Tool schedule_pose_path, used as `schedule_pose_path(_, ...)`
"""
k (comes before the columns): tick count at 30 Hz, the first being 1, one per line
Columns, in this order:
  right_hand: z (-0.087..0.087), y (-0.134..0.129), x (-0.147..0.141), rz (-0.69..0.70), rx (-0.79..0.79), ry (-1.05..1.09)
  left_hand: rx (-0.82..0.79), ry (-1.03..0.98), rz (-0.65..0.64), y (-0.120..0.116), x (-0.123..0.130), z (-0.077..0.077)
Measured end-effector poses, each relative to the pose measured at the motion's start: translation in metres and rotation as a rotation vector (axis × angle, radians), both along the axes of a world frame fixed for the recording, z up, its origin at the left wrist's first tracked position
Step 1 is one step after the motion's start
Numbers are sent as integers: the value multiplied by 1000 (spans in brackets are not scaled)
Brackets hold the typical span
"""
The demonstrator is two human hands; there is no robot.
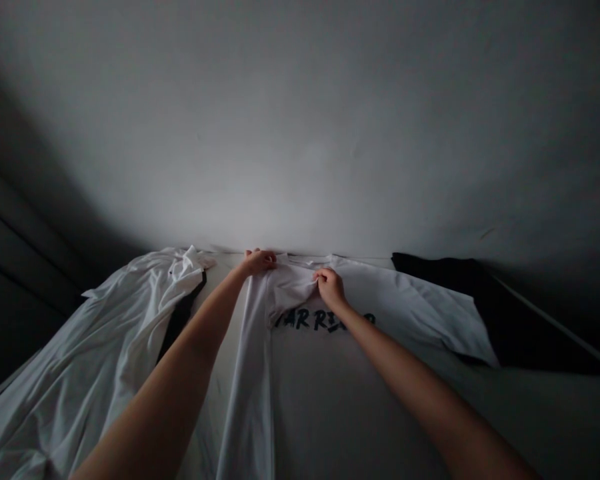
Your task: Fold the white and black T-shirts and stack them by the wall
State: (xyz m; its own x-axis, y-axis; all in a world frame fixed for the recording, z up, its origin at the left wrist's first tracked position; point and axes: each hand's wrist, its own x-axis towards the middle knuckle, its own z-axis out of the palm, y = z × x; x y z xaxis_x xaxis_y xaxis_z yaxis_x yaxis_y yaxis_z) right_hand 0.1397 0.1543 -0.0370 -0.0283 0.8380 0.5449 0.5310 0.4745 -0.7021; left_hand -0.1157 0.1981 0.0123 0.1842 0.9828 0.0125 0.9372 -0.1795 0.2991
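Observation:
A white T-shirt point(405, 293) with dark lettering across its chest lies spread out, its collar toward the wall. Its left side is folded inward over part of the print. At the far edge by the collar, my left hand point(260, 261) is closed on the shirt's shoulder fabric. My right hand point(330, 287) pinches the folded sleeve part near the collar, just above the lettering. The shirt's right sleeve extends flat to the right, and my right forearm covers some of the letters.
A rumpled white cloth point(90, 340) lies at the left, with a dark strip along its side. Black fabric point(445, 273) lies at the right, partly under the sleeve. A bare grey wall point(300, 133) rises directly behind the surface. The light is dim.

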Motion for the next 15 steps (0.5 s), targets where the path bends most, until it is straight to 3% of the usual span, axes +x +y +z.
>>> schedule_pose_path(5, 24, -25, -13, -15, 65, -384, 115, 12, 98, -12, -1, 3)
schedule_pose_path(8, 41, -38, -27, 188, 64, -581, 314, 29, 177, -30, 0, 7)
schedule_pose_path(10, 47, -40, -37, 369, 1, -679, 370, 45, 148, -44, 0, 6)
schedule_pose_path(15, 60, -31, -52, 712, -46, -807, 235, 131, -13, -72, 2, -14)
